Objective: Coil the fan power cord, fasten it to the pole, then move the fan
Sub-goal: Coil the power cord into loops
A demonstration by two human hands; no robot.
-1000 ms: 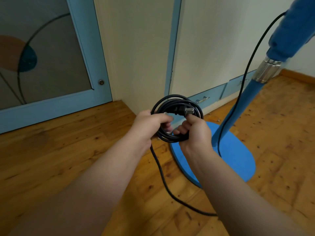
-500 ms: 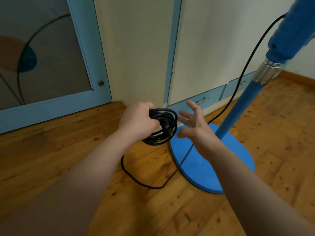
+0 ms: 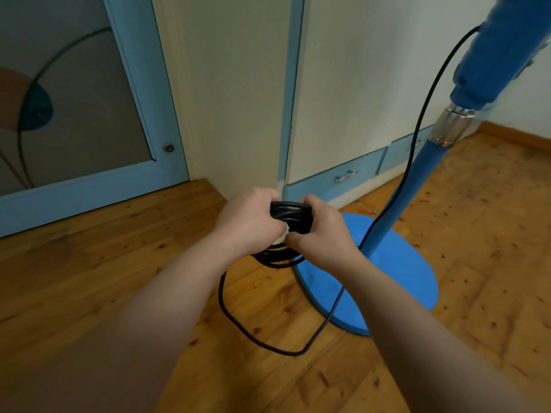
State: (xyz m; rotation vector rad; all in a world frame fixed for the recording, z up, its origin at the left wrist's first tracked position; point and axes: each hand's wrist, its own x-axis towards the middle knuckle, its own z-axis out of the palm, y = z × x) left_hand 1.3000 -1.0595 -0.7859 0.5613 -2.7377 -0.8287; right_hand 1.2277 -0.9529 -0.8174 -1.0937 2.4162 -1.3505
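A black power cord is wound into a coil held between both hands, low over the wooden floor. My left hand grips the coil's left side and my right hand grips its right side. A loose length of cord loops down onto the floor, crosses the fan's round blue base and runs up beside the blue pole to the top right. A chrome collar joins the pole to the fan's upper blue part. The plug is hidden.
Cream cupboard doors with blue trim stand straight ahead, with low blue drawers behind the fan base. A blue-framed glass door is at the left. Wooden floor spreads to the left and right of the fan.
A second ago both hands held the coil. Half a second ago my right hand had let go and was open. Now it grips the coil again, and the slack loop lies on the floor.
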